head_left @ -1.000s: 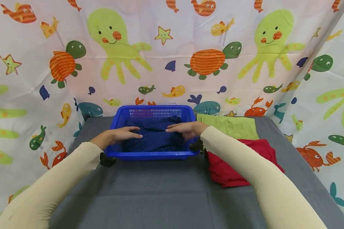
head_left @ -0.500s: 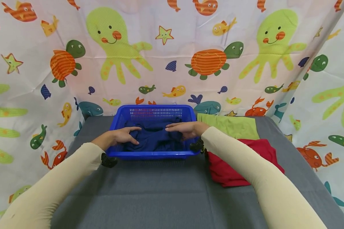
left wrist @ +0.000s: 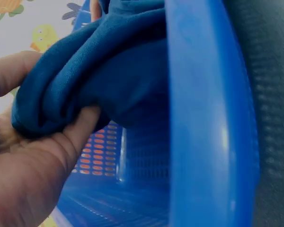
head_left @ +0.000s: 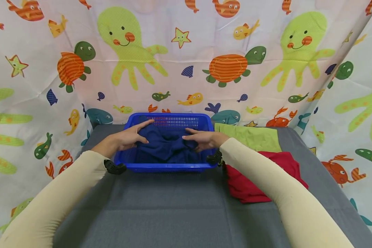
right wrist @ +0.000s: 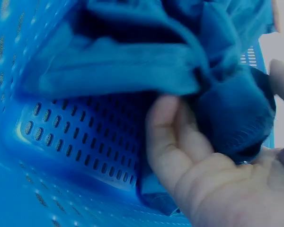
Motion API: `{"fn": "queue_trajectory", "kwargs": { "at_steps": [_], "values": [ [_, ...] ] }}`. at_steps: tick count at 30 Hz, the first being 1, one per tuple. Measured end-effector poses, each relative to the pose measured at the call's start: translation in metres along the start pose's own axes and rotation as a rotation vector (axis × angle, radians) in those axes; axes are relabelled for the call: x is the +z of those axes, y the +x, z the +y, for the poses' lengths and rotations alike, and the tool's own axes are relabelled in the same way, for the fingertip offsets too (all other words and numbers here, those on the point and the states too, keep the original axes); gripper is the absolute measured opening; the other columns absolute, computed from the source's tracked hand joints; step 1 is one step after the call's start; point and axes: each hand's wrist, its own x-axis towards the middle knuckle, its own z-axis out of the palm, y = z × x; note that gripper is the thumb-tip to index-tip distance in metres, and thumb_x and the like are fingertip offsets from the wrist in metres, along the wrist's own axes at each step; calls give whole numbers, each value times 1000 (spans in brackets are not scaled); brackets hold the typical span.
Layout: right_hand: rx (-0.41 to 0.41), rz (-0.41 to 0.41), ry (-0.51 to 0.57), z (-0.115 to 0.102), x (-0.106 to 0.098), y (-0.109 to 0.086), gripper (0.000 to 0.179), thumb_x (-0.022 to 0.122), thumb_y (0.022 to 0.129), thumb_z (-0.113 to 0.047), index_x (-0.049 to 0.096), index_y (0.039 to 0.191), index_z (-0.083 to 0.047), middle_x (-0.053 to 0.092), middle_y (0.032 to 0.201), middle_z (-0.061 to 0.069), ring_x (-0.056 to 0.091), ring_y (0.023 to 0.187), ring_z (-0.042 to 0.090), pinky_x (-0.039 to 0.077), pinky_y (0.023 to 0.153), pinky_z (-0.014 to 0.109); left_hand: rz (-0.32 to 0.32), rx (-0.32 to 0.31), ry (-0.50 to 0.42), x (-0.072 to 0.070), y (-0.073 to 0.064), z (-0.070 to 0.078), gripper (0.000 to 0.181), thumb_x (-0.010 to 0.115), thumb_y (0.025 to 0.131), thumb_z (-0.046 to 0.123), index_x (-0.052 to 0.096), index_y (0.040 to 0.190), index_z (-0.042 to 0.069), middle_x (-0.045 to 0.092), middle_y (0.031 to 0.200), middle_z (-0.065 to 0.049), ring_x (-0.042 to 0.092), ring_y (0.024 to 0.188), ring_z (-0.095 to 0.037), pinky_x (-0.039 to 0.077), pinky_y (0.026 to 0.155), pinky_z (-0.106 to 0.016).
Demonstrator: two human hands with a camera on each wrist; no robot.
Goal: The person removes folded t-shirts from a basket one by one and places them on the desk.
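Note:
A blue plastic basket (head_left: pixel 170 167) with slotted walls stands at the back of the table, a crumpled navy cloth (head_left: pixel 164 150) inside it. At the basket's left end, my left hand (head_left: pixel 125 138) holds a raised part of the cloth. The left wrist view has thumb and fingers of that hand (left wrist: pixel 33 170) around a bunched fold (left wrist: pixel 94 71). On the right side, my right hand (head_left: pixel 204 138) holds another part. Stitching shows on the cloth (right wrist: pixel 123 71) in the right wrist view, where the curled fingers (right wrist: pixel 163 137) grip it. Some fingertips are hidden by fabric.
Right of the basket lie a lime-green folded cloth (head_left: pixel 248 136) and a red folded cloth (head_left: pixel 251 187), partly under my right forearm. A grey cover (head_left: pixel 164 206) spreads over the table. A sea-animal curtain (head_left: pixel 179 79) hangs close behind and at both sides.
My left hand has moved up and back, lifting the cloth's left part with it. My right hand's fingers have spread slightly at nearly the same place. The cloth's folds have shifted.

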Motion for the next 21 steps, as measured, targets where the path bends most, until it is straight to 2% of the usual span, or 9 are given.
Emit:
{"fn": "queue_trajectory", "kwargs": {
  "at_steps": [3, 5, 6, 7, 9, 13, 17, 21],
  "values": [
    [0, -2, 38, -1, 1, 1, 75, 39, 106, -52, -6, 163, -34, -7, 171, 13, 10, 155, 49, 16, 123, 65, -6, 44, -14, 0, -3, 4, 94, 55, 93, -9, 11, 163, 36, -4, 169, -11, 27, 139, -37, 27, 117, -58],
    [-2, 4, 52, -1, 2, 1, 75, 33, 105, -58, -7, 163, -31, -4, 171, 14, 8, 156, 48, 15, 123, 66, -11, 75, -22, -1, -6, 7, 95, 55, 91, -10, 13, 163, 36, -1, 168, -9, 28, 137, -35, 29, 112, -53],
    [0, 13, 56, -1, 3, 1, 75, 32, 105, -59, -6, 163, -31, -2, 171, 15, 8, 156, 47, 16, 123, 66, -17, 88, -29, -1, -7, 9, 95, 55, 90, -10, 13, 163, 35, 1, 167, -9, 28, 137, -35, 29, 109, -52],
    [7, 23, 52, -2, 3, 1, 73, 32, 106, -57, -4, 164, -31, 0, 171, 16, 10, 156, 47, 17, 123, 65, -22, 96, -32, -1, -8, 10, 95, 55, 90, -10, 14, 163, 35, 0, 167, -8, 27, 138, -35, 27, 112, -55],
    [33, 51, 17, -2, 5, 1, 70, 39, 108, -48, 0, 164, -34, -1, 171, 15, 13, 155, 45, 22, 122, 65, -29, 95, -31, -2, -10, 12, 95, 55, 90, -10, 15, 163, 35, 2, 166, -8, 26, 138, -36, 23, 115, -59],
    [97, 77, -105, -3, 8, 1, 78, 53, 106, -22, 3, 163, -39, -9, 171, 12, 17, 155, 42, 36, 116, 62, -21, 46, 54, -1, -12, 12, 92, 57, 91, -5, 14, 163, 32, -4, 169, -10, 18, 147, -42, 7, 118, -76],
    [133, 66, -164, -4, 9, 0, 86, 59, 102, -12, 4, 164, -37, -9, 170, 12, 20, 154, 41, 41, 112, 61, -26, -18, 176, 0, -9, 7, 86, 60, 94, 6, 15, 164, 29, -11, 171, -11, 9, 153, -46, 6, 115, -79],
    [124, 53, -204, -4, 8, -1, 80, 60, 102, -15, 11, 164, -29, 3, 171, 14, 23, 154, 39, 34, 118, 61, -38, -86, 245, 2, -4, 1, 79, 61, 99, 18, 17, 163, 23, -4, 170, -16, 13, 153, -46, 13, 119, -74]
  ]
}}
